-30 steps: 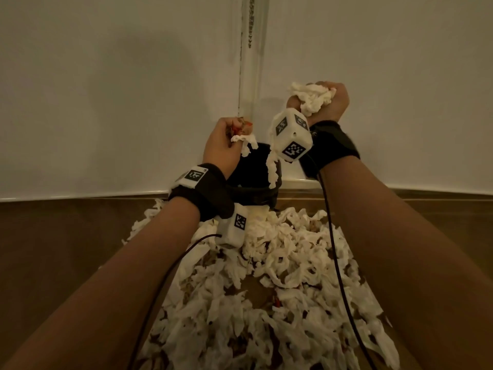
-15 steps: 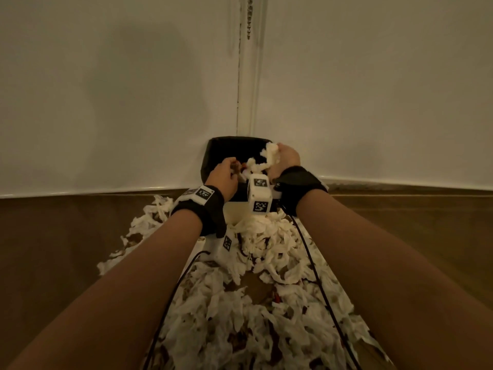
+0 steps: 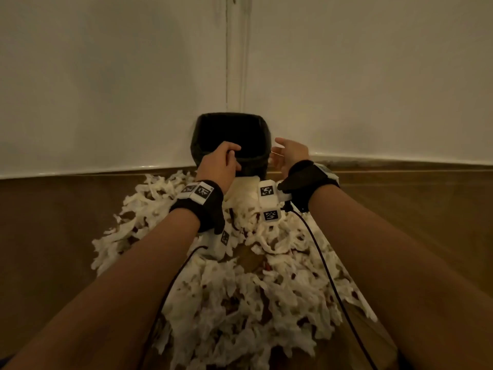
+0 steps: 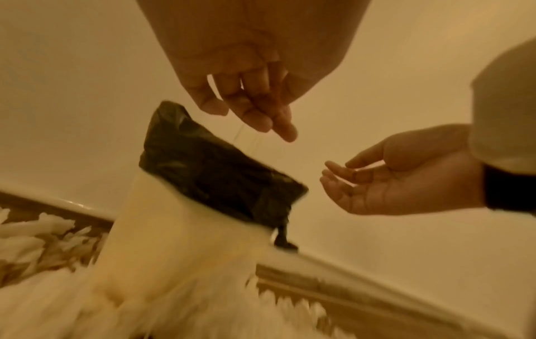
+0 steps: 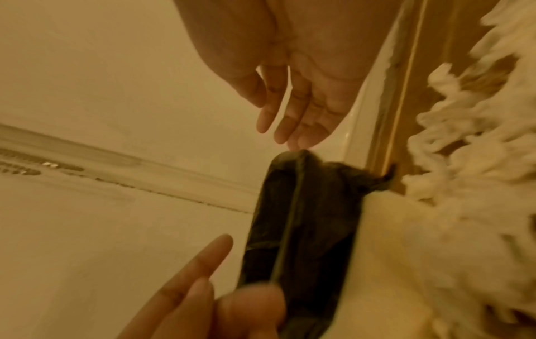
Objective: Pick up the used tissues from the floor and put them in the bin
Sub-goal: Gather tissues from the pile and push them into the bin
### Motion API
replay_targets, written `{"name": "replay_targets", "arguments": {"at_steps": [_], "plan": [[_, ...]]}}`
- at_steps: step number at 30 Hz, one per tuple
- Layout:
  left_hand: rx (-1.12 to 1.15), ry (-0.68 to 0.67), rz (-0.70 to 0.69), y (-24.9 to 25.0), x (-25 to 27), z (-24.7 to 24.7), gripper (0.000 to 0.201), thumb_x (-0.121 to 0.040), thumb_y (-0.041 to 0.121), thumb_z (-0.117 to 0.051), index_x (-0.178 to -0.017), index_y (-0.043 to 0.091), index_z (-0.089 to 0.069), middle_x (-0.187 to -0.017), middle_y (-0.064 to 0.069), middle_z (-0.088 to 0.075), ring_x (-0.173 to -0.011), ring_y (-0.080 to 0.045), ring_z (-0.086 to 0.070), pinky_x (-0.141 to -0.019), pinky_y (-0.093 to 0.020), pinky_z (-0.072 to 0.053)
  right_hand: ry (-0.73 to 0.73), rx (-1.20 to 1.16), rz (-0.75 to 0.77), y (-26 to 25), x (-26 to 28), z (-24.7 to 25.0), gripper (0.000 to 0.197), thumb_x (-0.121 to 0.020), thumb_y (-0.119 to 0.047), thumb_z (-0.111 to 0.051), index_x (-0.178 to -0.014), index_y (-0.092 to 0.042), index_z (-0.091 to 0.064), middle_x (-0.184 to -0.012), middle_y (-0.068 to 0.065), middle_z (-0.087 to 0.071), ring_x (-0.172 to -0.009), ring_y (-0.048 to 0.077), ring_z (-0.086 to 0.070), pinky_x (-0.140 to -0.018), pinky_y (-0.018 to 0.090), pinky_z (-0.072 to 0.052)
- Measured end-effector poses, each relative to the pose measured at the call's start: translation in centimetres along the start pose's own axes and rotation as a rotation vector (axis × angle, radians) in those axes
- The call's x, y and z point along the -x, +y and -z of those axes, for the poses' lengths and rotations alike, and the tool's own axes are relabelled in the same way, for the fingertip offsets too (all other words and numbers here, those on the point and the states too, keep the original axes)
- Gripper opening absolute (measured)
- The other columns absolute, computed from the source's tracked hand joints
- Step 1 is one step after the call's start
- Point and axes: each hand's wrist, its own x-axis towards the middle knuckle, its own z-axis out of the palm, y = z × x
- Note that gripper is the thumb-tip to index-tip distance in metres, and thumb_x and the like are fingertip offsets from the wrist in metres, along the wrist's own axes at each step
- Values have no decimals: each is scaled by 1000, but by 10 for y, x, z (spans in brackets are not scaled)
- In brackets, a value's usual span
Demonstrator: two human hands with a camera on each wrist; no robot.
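A white bin with a black liner point(image 3: 230, 140) stands on the floor against the wall corner. A big heap of white used tissues point(image 3: 240, 284) covers the floor in front of it. My left hand point(image 3: 230, 157) hovers over the bin's near rim, its fingers point(image 4: 255, 114) hanging loosely and holding nothing. My right hand point(image 3: 280, 153) is just right of the bin, palm turned inward, fingers point(image 5: 278, 119) straight and empty. The left wrist view shows the liner point(image 4: 214, 165) below the left fingers and the right hand point(image 4: 377, 181) open beside it. The bin's inside is dark.
White walls meet in a corner right behind the bin, with a skirting strip point(image 3: 400, 162) along the wooden floor point(image 3: 53, 236). Black cables point(image 3: 322, 257) run from both wrist bands back over the tissue heap. Bare floor lies to the left and right of the heap.
Both hands came down from above the bin, where they gripped wads of tissue. The tissue has left both hands, and they have opened and spread apart at the rim.
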Motion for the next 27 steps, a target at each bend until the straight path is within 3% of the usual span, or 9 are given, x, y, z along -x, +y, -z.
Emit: {"name": "replay_targets", "arguments": {"at_steps": [3,6,9,11,15,18,20,23,27], "plan": [[-142,-193,7,-3,34,-26,28,-96,21,-32,-113,31,-51,-70,12,-63,-55,-2,-51,-48,-22,-35,84,136,-32,24,6,37,29,-97,-12,-38,-80,-12,-61,-67,6,-56,-54,18,-50,-45,24,-39],[-241,-403,30,-9,67,-51,30,-96,22,-30,-116,32,-50,-81,9,-66,-61,-8,-53,-50,-23,-38,100,278,-130,57,15,76,33,-100,-21,-35,-80,-13,-60,-69,3,-58,-59,16,-53,-51,26,-40],[-288,-577,80,-10,93,-72,31,-95,19,-32,-118,29,-51,-100,1,-66,-78,-18,-59,-67,-32,-51,106,413,-183,92,28,112,30,-99,-21,-38,-92,-10,-65,-73,4,-61,-62,19,-54,-52,28,-41],[-346,-663,53,-7,108,-85,30,-95,19,-35,-117,26,-54,-109,-1,-63,-84,-19,-58,-74,-32,-51,113,523,-201,112,37,134,29,-98,-15,-39,-95,-9,-67,-77,4,-62,-67,21,-56,-55,29,-45],[-513,-859,-125,-2,146,-117,34,-89,47,-47,-117,29,-52,-120,-1,-53,-102,-21,-54,-84,-36,-49,151,644,-237,139,50,169,38,-98,-13,-38,-72,-21,-64,-87,3,-63,-79,23,-58,-69,34,-49],[-658,-964,-220,-1,179,-142,48,-78,56,-59,-119,35,-45,-129,-2,-38,-115,-29,-43,-90,-41,-45,225,603,-259,151,58,192,33,-98,-15,-38,-84,-16,-68,-89,4,-64,-79,24,-57,-70,33,-48],[-692,-992,-184,-5,194,-153,45,-79,43,-63,-119,33,-45,-129,-5,-34,-116,-32,-40,-94,-44,-44,251,599,-254,154,63,204,34,-98,-16,-37,-83,-19,-66,-95,5,-65,-83,24,-59,-72,34,-48],[-694,-1019,-112,-12,199,-161,33,-90,20,-51,-123,22,-48,-129,-11,-38,-113,-33,-46,-95,-40,-44,283,599,-227,155,68,214,34,-97,-14,-37,-76,-23,-62,-101,9,-66,-88,25,-61,-72,34,-49],[-711,-1049,-35,-10,178,-160,34,-95,12,-46,-129,10,-51,-135,-14,-47,-119,-29,-49,-98,-34,-42,283,594,-193,157,73,214,35,-96,-10,-36,-74,-22,-61,-101,12,-66,-82,25,-60,-79,38,-52]]}}
